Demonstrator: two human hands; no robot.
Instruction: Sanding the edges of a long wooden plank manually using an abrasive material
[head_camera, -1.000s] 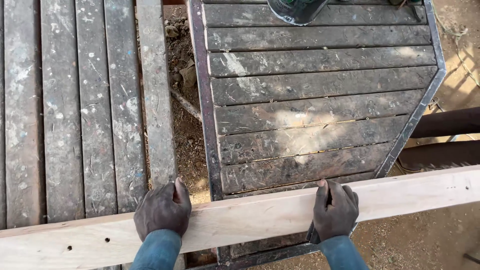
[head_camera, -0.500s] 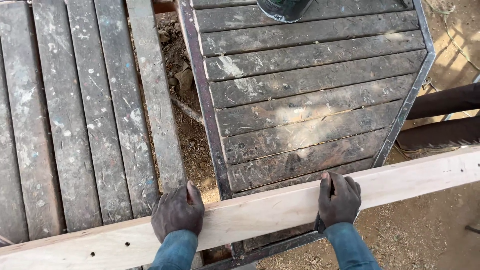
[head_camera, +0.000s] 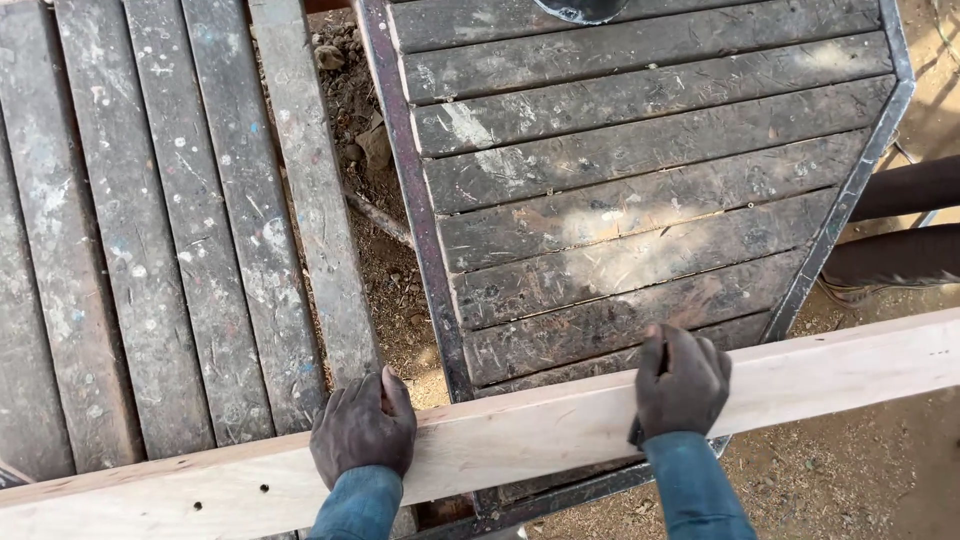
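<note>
Head view: pale plank (head_camera: 520, 440) under both hands' grip.

There's just 1 view here, a head-worn camera looking almost straight down from above the person's own arms, so the left hand (head_camera: 362, 428) and right hand (head_camera: 682, 382) sit at the bottom of the frame. It's pretty close in, with the pale wooden board (head_camera: 520, 440) crossing the lower edge. The slatted platform (head_camera: 640, 200) and grey planks (head_camera: 150, 250) fill everything above.
</note>
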